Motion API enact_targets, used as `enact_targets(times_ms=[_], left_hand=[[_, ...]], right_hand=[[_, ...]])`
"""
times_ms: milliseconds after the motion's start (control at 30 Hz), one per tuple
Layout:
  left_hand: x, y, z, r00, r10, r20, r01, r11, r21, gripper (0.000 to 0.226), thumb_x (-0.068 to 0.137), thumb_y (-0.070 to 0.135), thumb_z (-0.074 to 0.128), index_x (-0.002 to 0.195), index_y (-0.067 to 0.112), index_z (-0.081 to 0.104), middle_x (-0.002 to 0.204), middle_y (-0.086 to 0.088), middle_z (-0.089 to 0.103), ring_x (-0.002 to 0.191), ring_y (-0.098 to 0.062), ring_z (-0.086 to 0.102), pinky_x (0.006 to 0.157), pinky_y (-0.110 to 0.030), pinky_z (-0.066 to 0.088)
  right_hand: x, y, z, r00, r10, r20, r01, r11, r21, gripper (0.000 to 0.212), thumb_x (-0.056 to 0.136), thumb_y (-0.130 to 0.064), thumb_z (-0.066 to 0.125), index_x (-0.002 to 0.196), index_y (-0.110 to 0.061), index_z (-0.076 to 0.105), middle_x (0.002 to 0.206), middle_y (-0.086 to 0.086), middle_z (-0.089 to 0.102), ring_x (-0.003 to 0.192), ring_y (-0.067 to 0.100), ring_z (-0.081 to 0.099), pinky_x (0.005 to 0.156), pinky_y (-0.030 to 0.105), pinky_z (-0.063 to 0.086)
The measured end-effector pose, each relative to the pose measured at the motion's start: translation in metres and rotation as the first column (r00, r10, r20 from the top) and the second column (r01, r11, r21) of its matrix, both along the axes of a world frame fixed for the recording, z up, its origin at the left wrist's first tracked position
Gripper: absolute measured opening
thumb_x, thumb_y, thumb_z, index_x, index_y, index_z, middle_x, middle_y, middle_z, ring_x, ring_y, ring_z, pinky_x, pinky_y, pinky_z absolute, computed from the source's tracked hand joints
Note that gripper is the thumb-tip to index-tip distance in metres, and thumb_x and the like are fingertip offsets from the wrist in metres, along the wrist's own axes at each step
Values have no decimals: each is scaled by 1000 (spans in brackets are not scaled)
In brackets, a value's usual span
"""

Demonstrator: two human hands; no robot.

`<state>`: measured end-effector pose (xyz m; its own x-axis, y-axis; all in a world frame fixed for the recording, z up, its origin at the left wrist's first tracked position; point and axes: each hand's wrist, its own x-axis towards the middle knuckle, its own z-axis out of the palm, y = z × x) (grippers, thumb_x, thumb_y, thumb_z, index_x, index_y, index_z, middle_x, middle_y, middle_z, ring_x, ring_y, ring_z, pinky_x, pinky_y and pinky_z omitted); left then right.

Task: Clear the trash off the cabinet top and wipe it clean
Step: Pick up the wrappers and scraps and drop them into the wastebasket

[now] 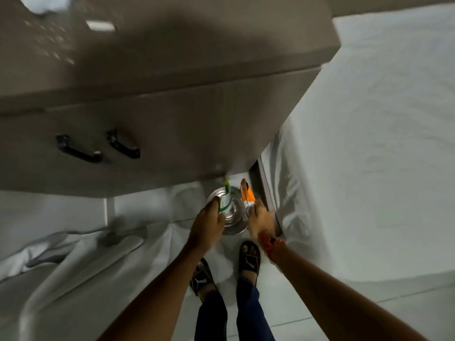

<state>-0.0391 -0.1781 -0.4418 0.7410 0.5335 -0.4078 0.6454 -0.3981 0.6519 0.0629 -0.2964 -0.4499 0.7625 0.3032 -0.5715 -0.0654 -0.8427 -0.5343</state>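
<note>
A grey-brown cabinet top (187, 52) fills the upper view, blurred by motion. Below its front, on the floor, stands a round steel bin (234, 223) with a shiny lid. My left hand (208, 221) is above the bin's left side, closed on a green-and-white wrapper (225, 201). My right hand (261, 215) is over the bin's right side, closed on an orange-and-white wrapper (247, 195). Both wrappers stick up past my fingers, over the bin. A pale patch (101, 25) and a white shape (46, 3) lie at the cabinet top's far left, too blurred to identify.
Two dark handles (78, 150) sit on the cabinet front. A bed with a white sheet (384, 134) stands right of the cabinet. Rumpled white cloth (81, 257) lies at the lower left. My feet in black sandals (250, 260) stand on pale floor tiles.
</note>
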Motion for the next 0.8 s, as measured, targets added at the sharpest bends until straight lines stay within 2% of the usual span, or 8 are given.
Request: enact_targets(times_ms=[167,267,367,467,533,633,733,800], left_hand=[[5,-3,-110,960,172,-222,-204,970,-130,34,92,19,64,124,7,60,118,-18,71,108,-37,68,85,-40,57],[7,-8,-153,943,167,-289,-219,963,-157,44,91,22,67,131,8,53,122,-20,68,111,-38,65,86,-39,54],[3,-8,-162,945,192,-266,-231,965,-125,56,87,23,73,135,8,49,129,-19,60,116,-36,60,87,-37,50],[-3,3,-136,966,202,-159,-211,977,-41,42,92,17,63,130,6,50,128,-19,56,115,-37,58,86,-40,54],[-3,18,-103,986,151,-63,-149,988,42,32,94,15,57,125,7,51,125,-17,55,115,-35,56,88,-49,55],[3,42,-37,993,81,81,-96,974,205,28,95,11,56,123,10,55,126,-11,58,114,-29,58,87,-46,56],[12,69,47,982,83,169,-142,918,371,28,90,14,60,118,13,62,119,-9,66,103,-31,67,78,-40,58],[15,88,111,961,129,246,-217,902,374,23,85,27,56,106,21,64,103,-8,71,90,-32,70,73,-39,58]], right_hand=[[-1,10,-112,969,-72,-238,58,996,-64,26,104,-24,42,117,-10,59,100,9,61,76,15,52,61,18,40],[-12,14,-153,941,-57,-333,58,998,-7,34,105,-28,41,123,-5,59,91,4,59,75,17,57,62,21,46],[-21,9,-158,950,20,-312,-15,1000,17,40,106,-40,36,121,-8,56,90,8,65,78,20,65,64,27,54],[-19,11,-132,969,217,-117,-218,976,6,41,106,-40,34,137,-15,45,106,16,68,95,31,69,80,46,59],[-9,25,-98,930,358,89,-356,934,-32,36,103,-34,42,136,-20,45,116,12,65,99,29,67,82,45,59],[8,64,-25,762,503,407,-516,852,-86,26,92,-22,59,117,-17,58,105,7,65,90,27,66,72,37,58],[12,103,70,701,453,550,-571,819,53,16,93,-19,55,106,-17,63,97,6,69,83,30,65,63,41,56],[8,121,139,680,369,634,-618,753,225,15,91,-21,53,101,-18,64,92,4,69,80,26,64,58,37,54]])
